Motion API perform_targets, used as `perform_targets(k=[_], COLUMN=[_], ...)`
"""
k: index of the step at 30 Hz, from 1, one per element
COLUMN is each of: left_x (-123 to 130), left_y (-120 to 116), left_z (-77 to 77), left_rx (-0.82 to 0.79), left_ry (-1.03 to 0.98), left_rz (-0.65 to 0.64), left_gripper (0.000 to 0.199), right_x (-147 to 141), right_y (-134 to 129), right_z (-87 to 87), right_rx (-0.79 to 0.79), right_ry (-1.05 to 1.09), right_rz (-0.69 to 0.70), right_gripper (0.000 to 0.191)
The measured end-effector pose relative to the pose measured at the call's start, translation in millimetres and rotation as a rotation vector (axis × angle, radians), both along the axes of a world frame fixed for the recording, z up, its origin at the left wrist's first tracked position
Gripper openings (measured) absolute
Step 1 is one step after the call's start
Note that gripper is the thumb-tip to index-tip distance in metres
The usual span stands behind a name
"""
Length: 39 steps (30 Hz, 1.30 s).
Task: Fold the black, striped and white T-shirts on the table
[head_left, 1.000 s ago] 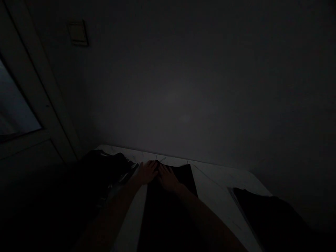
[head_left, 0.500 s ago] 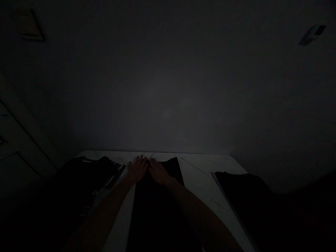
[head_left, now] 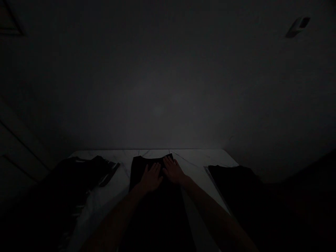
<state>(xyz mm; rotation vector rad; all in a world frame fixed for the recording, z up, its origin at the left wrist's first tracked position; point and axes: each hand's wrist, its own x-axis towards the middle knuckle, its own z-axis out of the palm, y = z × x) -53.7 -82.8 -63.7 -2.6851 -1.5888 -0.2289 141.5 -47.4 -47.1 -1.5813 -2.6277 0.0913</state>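
Note:
The view is very dark. A long black cloth, apparently a garment, lies flat on the white marbled table, its far end near the table's back edge. My left hand rests on the cloth with its fingers spread. To its right, my right hand lies flat near the cloth's far right corner, fingers stretched out. Neither hand grips anything. The cloth's near part fades into darkness between my forearms.
On the left of the table lies a pile of dark garments with light stripes at its edge. Another dark pile lies at the right. A wall rises behind, with a switch or socket on it.
My left hand has moved right and slightly nearer, onto the middle of the cloth. My right hand has slid right to the far corner. The cloth's far left corner is now uncovered.

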Motion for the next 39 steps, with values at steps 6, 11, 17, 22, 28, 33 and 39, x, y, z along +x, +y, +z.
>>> perform_targets(k=[6,11,17,22,28,33,39], left_x=[0,-1,0,1,1,1,3], left_y=[3,2,-1,-3,-3,-3,-8], left_z=[-0.8,-3.5,3.1,6.6,8.4,8.9,16.9], left_rx=[-0.004,0.014,0.008,0.016,-0.011,-0.002,-0.038], left_ry=[0.010,0.002,-0.005,-0.011,-0.013,-0.024,-0.031], left_rz=[0.011,0.004,0.007,0.011,0.015,0.011,0.041], left_gripper=[0.064,0.065,0.063,0.063,0.063,0.063,0.057], right_x=[2,7,12,15,18,11,4], right_y=[4,12,22,26,29,27,14], right_z=[4.3,6.0,9.6,3.7,0.6,-0.6,-3.3], right_rx=[0.045,0.058,0.076,0.043,0.059,0.073,0.089], right_ry=[0.012,0.004,0.002,-0.010,0.001,-0.001,-0.001], right_rz=[-0.013,-0.026,-0.058,-0.030,-0.029,0.000,0.010], right_gripper=[0.062,0.063,0.062,0.064,0.065,0.064,0.062])
